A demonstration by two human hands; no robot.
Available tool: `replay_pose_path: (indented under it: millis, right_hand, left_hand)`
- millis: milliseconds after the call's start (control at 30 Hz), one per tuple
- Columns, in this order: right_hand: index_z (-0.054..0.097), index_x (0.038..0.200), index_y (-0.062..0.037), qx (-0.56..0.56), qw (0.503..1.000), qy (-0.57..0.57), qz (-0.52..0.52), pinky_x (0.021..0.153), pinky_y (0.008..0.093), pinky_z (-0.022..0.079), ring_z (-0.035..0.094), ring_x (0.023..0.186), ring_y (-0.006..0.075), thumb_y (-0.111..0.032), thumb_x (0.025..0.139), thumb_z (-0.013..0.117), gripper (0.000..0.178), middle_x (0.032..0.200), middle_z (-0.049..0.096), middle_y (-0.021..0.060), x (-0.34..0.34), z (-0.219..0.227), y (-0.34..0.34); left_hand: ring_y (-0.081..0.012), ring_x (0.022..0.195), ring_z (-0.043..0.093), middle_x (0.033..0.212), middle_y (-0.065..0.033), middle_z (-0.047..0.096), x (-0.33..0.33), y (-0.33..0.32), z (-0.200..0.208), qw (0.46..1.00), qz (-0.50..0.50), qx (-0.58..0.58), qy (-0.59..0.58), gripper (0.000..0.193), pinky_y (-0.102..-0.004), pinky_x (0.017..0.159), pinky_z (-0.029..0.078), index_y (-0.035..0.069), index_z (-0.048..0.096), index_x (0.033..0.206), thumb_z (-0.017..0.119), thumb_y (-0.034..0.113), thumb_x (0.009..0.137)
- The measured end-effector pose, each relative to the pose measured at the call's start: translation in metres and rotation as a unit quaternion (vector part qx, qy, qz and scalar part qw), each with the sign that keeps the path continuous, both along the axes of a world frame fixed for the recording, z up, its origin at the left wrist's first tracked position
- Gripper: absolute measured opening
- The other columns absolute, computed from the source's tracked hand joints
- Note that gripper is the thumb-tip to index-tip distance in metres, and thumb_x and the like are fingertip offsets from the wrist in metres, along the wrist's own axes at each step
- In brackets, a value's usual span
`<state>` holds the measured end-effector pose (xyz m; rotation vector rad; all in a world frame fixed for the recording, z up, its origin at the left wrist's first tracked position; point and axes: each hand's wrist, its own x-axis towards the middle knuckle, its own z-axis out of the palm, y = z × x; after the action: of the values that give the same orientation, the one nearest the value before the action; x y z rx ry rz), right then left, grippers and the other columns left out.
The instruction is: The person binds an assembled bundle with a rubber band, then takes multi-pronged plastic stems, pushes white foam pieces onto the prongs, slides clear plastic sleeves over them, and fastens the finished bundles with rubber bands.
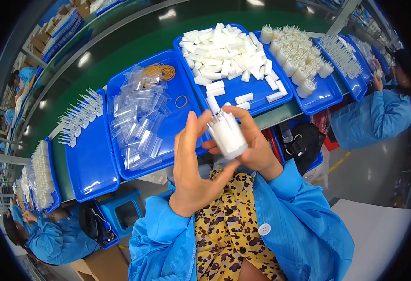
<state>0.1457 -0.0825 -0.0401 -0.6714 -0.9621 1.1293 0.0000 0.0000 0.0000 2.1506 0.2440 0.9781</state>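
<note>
In front of my chest, my right hand holds a white cylindrical part with thin prongs on its upper end, tilted to the left. A small white block stands up at the pronged end, beside my right fingertips; how far in it sits is hidden. To the left of the cylinder is my left hand, fingers stretched upward and thumb apart. Its thumb tip comes close to the cylinder's lower end; whether it touches I cannot tell. Just beyond, a blue tray bears a heap of white blocks.
Left of that, a blue tray carries clear plastic sleeves and rubber bands. Another tray has white pronged pieces. Right, a tray holds white cylindrical parts. Co-workers sit on both sides.
</note>
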Motion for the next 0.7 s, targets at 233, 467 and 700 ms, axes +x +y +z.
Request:
replay_pose_path:
  millis: [233,467,700]
  right_hand:
    - [0.007,0.15,-0.011,-0.009,0.968,0.248,0.038,0.096,0.0491,0.049,0.049,0.122,0.0416,-0.035,0.072,0.082,0.111,0.146,0.03,0.0231,-0.009,0.003,0.005]
    - [0.018,0.149,-0.0093,-0.039,0.986,0.16,0.01,0.103,0.0457,0.042,0.045,0.128,0.0335,-0.045,0.07,0.08,0.107,0.142,0.038,0.0174,-0.016,0.0,0.014]
    - [0.023,0.147,-0.0063,-0.079,0.989,0.119,-0.024,0.105,0.0435,0.04,0.046,0.128,0.0314,-0.045,0.067,0.082,0.107,0.14,0.041,0.0169,-0.019,-0.001,0.029]
  left_hand:
    - [-0.0341,0.119,0.051,0.131,-0.0224,0.05,0.0,-0.003,-0.002,0.998,0.036,0.003,-0.05,0.102,-0.0409,0.099,0.042,-0.005,0.021,0.143,0.085,0.006,0.064]
    - [-0.0316,0.122,0.05,0.133,-0.0232,0.046,-0.007,0.003,-0.004,0.998,0.034,-0.018,-0.049,0.101,-0.0396,0.1,0.043,-0.002,0.018,0.144,0.083,0.002,0.066]
    - [-0.0313,0.12,0.051,0.128,-0.0213,0.048,-0.009,0.024,-0.013,0.995,0.032,-0.061,-0.074,0.093,-0.0408,0.1,0.043,0.0,0.025,0.139,0.081,-0.001,0.065]
